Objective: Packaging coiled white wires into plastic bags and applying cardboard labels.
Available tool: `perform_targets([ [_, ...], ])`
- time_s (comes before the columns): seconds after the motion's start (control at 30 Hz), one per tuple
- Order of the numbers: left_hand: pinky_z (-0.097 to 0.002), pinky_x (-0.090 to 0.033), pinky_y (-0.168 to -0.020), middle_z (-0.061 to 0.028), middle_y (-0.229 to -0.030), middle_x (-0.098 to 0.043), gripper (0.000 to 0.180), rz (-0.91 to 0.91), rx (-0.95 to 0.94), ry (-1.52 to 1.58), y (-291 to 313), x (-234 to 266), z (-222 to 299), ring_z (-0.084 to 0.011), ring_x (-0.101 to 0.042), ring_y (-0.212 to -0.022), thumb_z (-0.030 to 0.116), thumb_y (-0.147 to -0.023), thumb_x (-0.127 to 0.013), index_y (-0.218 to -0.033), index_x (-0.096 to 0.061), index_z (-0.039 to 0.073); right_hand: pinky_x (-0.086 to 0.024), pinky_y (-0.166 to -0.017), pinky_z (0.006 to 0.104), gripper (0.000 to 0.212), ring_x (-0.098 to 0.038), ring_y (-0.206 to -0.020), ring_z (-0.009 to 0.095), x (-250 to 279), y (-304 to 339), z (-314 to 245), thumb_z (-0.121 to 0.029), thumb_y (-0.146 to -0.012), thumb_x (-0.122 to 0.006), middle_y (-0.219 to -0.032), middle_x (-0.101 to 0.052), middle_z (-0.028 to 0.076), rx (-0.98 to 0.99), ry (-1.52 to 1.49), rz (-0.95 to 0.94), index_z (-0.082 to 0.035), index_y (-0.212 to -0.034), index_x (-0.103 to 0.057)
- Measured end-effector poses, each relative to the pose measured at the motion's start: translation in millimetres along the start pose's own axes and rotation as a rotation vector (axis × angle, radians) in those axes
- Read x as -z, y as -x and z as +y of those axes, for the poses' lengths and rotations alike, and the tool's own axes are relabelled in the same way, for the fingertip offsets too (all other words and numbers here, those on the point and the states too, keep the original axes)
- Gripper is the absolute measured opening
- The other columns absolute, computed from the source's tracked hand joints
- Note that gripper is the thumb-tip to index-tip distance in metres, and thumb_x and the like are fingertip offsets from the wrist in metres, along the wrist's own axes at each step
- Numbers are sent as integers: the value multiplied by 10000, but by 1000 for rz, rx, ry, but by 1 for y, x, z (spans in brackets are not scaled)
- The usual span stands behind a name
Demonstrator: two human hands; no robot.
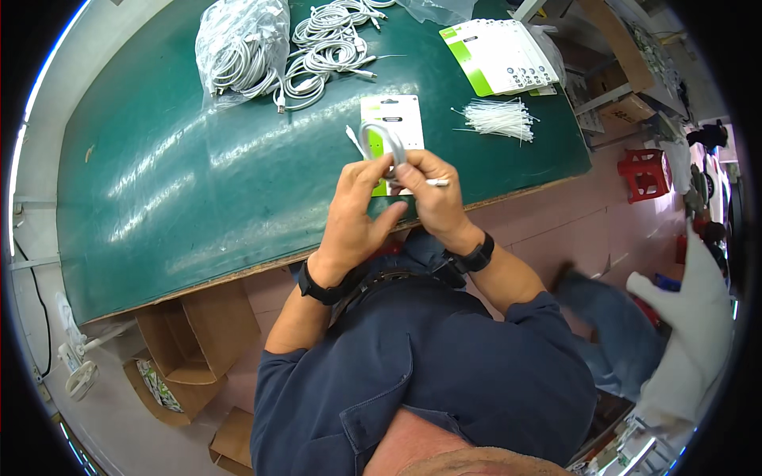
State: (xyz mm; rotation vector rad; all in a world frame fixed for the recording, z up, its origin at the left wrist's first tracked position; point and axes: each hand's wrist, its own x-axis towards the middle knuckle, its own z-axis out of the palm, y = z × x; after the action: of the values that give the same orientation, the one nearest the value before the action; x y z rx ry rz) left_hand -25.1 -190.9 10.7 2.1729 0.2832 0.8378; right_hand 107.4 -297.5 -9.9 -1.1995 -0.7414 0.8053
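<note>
Grey cable, loosely coiled: in both hands, over a white-and-green card at the near edge of the green worktop. Can't tell if the coil touches the card.

Handling, my read: light, bendy but springy. The loop should want to spread once released. Jacket looks smooth, so mildly slippery; not fragile, except at the plugs and where they join the cord. Best hold: pinch the bundled strands together at the side of the loop, thumb against curled fingers. Don't pull on the plugs.

Right hand: fingers curled in, thumb pressed on the strands, firm-looking pinch. A white plug sticks out past it on the right. Left hand: fingertips up at the coil's lower left, thumb spread well away from them. Can't tell whether those fingers grip or only steady. A second white plug points up and left, just beside the loop.

Further out: heap of white cable ties to the right, stack of similar cards behind it. At the far side, loose grey cables beside a clear bag of cables.
</note>
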Motion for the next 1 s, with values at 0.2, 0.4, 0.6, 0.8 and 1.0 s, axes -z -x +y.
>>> perform_targets([
  [0.2, -344, -536, -945, -150, -1201, -666, 457, -16, 794, 828, 29, 9, -19, -222, -666, -1039, 158, -1007, -694, -1389, -515, -17, -553, -717, 264, 201, -658, -795, 130, 24, 2, 1, -193, -1027, -661, -1041, -740, 137, -118, -442, -33, 0, -1080, -670],
  [0.4, -265, -546, -800, -66, -1015, -654, 433, 172, 746, 1190, 9, 0, -12, -113, -636, -878, 193, -1084, -586, -1432, -446, -24, -549, -650, 253, 196, -650, -709, 101, 29, 9, -4, -200, -1024, -672, -1009, -752, 98, -414, -397, -282, -6, -1049, -686],
  [0.6, -235, -527, -687, -35, -919, -605, 404, 62, 570, 913, 4, -8, -24, -82, -596, -749, 174, -1096, -555, -1417, -441, -44, -562, -642, 258, 336, -686, -812, 130, 50, -20, -10, -269, -1022, -675, -1082, -731, 146, -347, -150, -177, -6, -1228, -640],
  [0.8, -226, -524, -685, -21, -878, -598, 370, 85, 636, 891, 5, -13, -39, -70, -583, -720, 156, -1097, -546, -1396, -454, -43, -548, -899, 371, 483, -665, -1051, 260, 65, -92, -6, -235, -968, -698, -1243, -678, 177, 201, 927, 1, -12, -1377, -571],
  [1.0, -226, -527, -676, -26, -896, -619, 351, 111, 670, 819, 16, -3, -32, -65, -600, -724, 140, -1096, -539, -1382, -464, -51, -470, -1039, 439, 525, -564, -1233, 363, 47, -61, -18, -163, -860, -742, -1326, -624, 160, 204, 1280, -267, -9, -1341, -598],
])
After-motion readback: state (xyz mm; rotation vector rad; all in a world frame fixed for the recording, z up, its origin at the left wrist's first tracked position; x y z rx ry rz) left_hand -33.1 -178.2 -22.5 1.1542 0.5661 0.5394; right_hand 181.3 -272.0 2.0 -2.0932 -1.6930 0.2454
